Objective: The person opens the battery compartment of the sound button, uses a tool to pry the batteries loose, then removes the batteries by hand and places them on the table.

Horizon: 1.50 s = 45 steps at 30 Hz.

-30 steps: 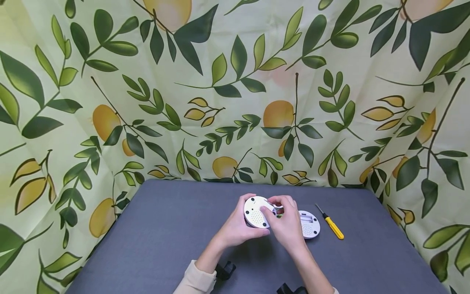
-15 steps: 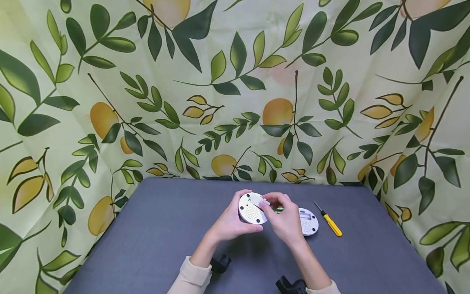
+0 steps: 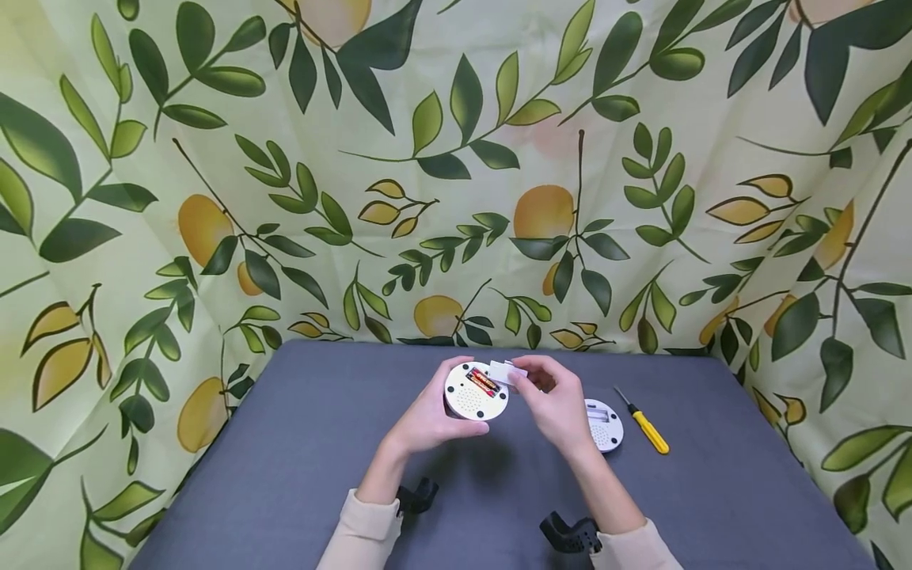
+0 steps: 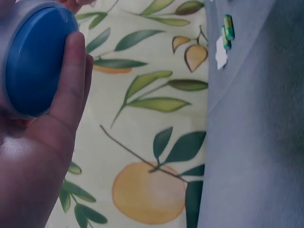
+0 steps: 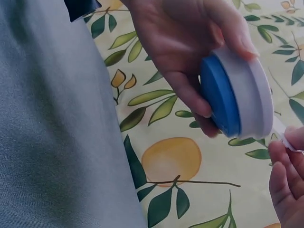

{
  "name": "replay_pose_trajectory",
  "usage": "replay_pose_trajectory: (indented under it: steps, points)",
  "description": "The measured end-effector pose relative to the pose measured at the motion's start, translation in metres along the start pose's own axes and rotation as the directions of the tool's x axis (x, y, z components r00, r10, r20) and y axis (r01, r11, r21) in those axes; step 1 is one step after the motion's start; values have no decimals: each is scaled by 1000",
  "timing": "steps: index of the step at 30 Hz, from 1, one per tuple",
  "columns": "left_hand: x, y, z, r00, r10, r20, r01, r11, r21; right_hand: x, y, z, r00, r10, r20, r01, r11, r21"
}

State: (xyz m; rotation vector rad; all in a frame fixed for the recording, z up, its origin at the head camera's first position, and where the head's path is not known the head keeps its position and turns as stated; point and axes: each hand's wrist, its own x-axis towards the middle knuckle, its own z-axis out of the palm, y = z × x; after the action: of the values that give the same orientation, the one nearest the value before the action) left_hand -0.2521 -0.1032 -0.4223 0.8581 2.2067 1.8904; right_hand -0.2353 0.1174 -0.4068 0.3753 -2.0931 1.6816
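Observation:
My left hand (image 3: 422,413) grips a round buzzer button (image 3: 470,398) by its edge, with the white underside toward the head camera. That underside has speaker holes, dark feet and an uncovered battery compartment holding red-and-black batteries (image 3: 484,382). The blue domed top (image 4: 40,61) faces the left wrist camera, with fingers across it. Between thumb and fingers, my right hand (image 3: 559,402) pinches a small white battery cover (image 3: 507,372), which overlaps the upper right rim of the button in the head view.
On the grey table (image 3: 342,443) at right lies a second round white button (image 3: 604,427), its battery slot exposed. A yellow-handled screwdriver (image 3: 648,431) lies beside it. In the left wrist view, green batteries (image 4: 228,28) and a white piece (image 4: 221,53) lie on the table.
The right hand has lifted the battery cover off the underside, exposing the red-and-black batteries. The left hand has moved slightly left and tilted the button.

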Motion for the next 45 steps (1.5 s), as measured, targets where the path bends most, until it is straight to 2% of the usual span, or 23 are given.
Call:
replay_pose_trajectory:
  steps: [7, 11, 15, 18, 28, 37, 41, 45]
  points:
    - [0, -3, -18, 998, 42, -39, -43, 999, -25, 12, 7, 4, 999, 36, 2, -36, 994, 101]
    - [-4, -2, -28, 998, 19, -66, -24, 997, -74, 21, 12, 5, 998, 67, -4, -66, 989, 131]
    - [-10, -1, -36, 996, -9, -91, 0, 994, -106, 29, 18, 8, 990, 140, 21, -142, 979, 150]
    - [-11, -1, -38, 995, -18, -96, 7, 994, -114, 34, 25, 9, 980, 192, 50, -198, 969, 150]
    - [-11, -2, -41, 993, -9, -115, -7, 991, -133, 48, 54, 24, 942, 294, 164, -321, 931, 176]
    - [-11, -4, -42, 993, 8, -117, -27, 986, -163, 50, 79, 41, 928, 339, 157, -365, 911, 193]
    - [-11, -3, -43, 992, 2, -124, -22, 986, -163, 51, 88, 49, 925, 346, 159, -372, 909, 186]
    - [-11, -2, -44, 991, -12, -130, -7, 989, -146, 50, 97, 55, 912, 374, 167, -399, 902, 163]
